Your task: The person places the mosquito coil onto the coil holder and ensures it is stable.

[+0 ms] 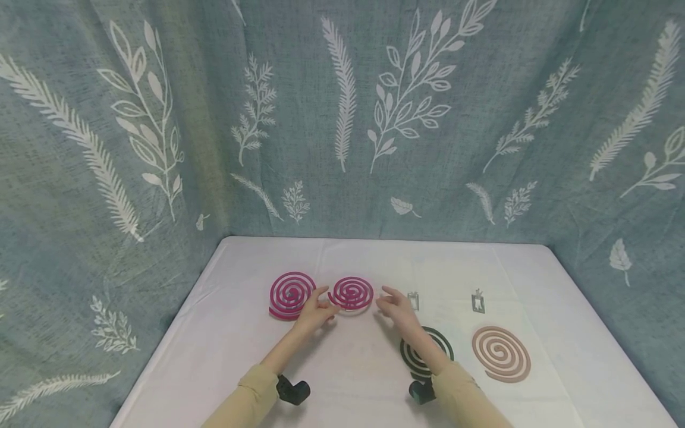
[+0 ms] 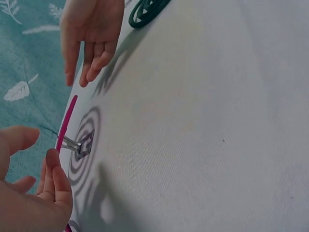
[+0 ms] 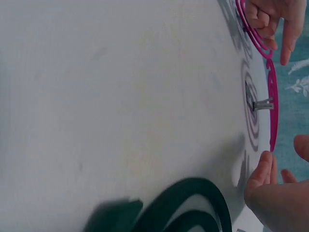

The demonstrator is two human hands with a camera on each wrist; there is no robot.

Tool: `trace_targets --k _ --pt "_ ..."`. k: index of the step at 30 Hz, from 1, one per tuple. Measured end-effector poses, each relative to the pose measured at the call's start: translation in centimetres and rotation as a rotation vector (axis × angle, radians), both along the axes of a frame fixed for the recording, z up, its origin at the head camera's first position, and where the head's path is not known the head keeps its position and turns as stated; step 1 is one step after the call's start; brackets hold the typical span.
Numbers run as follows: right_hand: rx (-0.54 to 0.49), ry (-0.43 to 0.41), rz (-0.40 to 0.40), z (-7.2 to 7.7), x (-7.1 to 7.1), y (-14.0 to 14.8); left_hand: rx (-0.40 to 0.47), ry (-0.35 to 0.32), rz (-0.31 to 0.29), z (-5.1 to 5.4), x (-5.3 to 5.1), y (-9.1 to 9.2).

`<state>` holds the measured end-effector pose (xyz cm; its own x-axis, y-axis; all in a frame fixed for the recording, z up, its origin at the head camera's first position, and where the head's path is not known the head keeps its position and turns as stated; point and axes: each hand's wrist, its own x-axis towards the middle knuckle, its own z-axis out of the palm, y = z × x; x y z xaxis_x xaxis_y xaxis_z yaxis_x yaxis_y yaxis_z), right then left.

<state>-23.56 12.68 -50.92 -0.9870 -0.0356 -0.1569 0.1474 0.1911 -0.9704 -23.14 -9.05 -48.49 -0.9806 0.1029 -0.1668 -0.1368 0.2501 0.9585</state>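
Observation:
A pink mosquito coil (image 1: 350, 293) sits level on a small metal stand (image 3: 263, 104), raised above the white table with its shadow below. My left hand (image 1: 315, 311) is at its left edge, fingers loosely extended; whether they touch the coil I cannot tell. On the other side is my right hand (image 1: 396, 307), its fingers relaxed and apart from the coil, holding nothing. Left of my left hand, a second pink coil (image 1: 289, 295) also stands raised. A dark green coil (image 1: 445, 343) lies flat under my right forearm, which hides part of it.
To the right, a brown coil (image 1: 500, 354) lies flat on the white table (image 1: 353, 374). Behind it is a flat metal stand (image 1: 478, 302), with another metal stand (image 1: 414, 300) just beyond my right hand. A patterned curtain (image 1: 342, 196) borders the table's back.

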Motion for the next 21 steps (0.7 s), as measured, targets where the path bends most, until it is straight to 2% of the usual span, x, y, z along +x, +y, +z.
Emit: trace_targets --k 8,12,17,20,21 --pt "0.058 0.012 0.036 0.2 0.4 0.7 -0.040 0.034 0.017 0.0 0.0 0.2" --pt "0.085 -0.001 0.038 0.5 0.6 1.2 -0.012 0.065 0.040 0.1 -0.1 0.4" --pt "0.171 0.018 0.034 1.2 0.8 1.8 0.031 0.147 0.063 0.5 -0.3 0.9" --pt "0.197 0.034 0.035 1.5 1.0 2.2 0.078 0.178 0.043 0.8 -0.4 1.3" --pt "0.201 0.040 0.035 1.6 1.0 2.4 0.096 0.189 0.029 1.2 -0.2 1.5"
